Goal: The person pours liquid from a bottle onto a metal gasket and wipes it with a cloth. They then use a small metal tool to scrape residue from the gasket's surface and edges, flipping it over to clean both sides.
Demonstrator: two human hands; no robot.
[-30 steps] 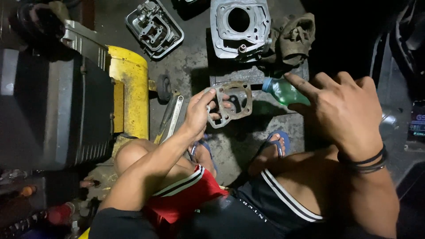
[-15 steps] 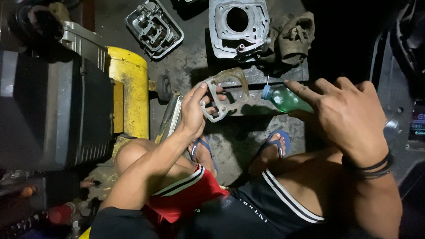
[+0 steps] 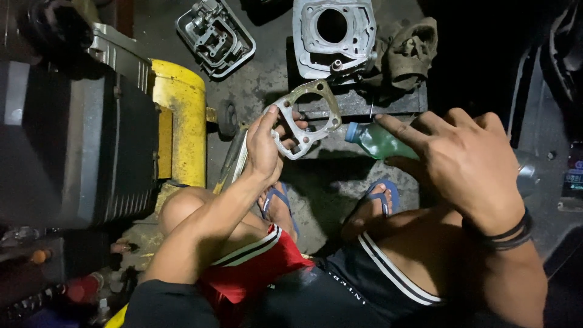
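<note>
A big grey metal engine cylinder block (image 3: 333, 36) sits on the floor. Just below it, the right hand (image 3: 464, 161) has its grip closed round a green plastic bottle (image 3: 379, 141), while the left hand (image 3: 265, 146) pinches a flat grey metal gasket plate (image 3: 306, 118).

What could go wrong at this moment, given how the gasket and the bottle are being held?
1. The left hand pinches the thin gasket by one edge only, so it might bend or slip to the dirty floor.
2. The right hand holds the green bottle tipped on its side, cap toward the gasket; if the cap is loose, liquid could spill.
3. The person's feet in blue sandals sit right beneath, exposed to drops or spills.
</note>
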